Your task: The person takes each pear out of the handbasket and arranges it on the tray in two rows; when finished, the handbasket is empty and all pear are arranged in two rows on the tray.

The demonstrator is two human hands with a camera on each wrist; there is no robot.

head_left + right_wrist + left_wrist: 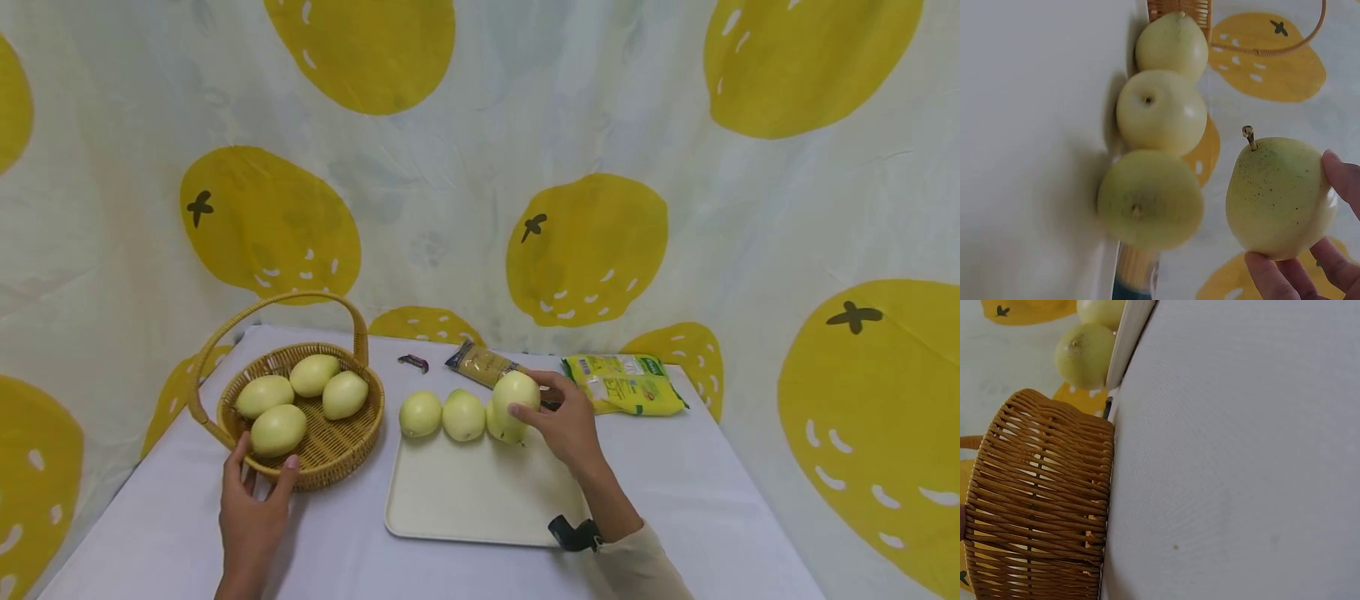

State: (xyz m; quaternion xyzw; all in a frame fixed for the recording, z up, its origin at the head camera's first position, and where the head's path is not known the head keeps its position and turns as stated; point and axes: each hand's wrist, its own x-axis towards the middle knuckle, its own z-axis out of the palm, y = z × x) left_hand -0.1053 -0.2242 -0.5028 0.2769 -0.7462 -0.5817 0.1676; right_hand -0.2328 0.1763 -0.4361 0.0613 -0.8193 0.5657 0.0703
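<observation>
In the head view my right hand [564, 421] pinches a pale yellow-green pear [517, 390] between thumb and fingers, above the tray's far right part. The right wrist view shows this held pear [1282, 199] with its stem pointing up. Three more pears stand in a row along the far edge of the cream tray [480, 500]: a left pear [421, 414], a middle pear [464, 415] and a right one partly hidden behind the held pear. My left hand [253, 512] touches the near rim of the wicker basket [330, 475], thumb and fingers spread. Several pears [278, 431] lie in it.
Behind the tray lie a brown-gold packet [480, 364] and a small dark wrapped item [413, 362]. A yellow-green packet [626, 383] is at the back right. The basket's tall handle [300, 296] arches over it. A lemon-patterned curtain [480, 167] hangs behind the white-covered table [697, 500].
</observation>
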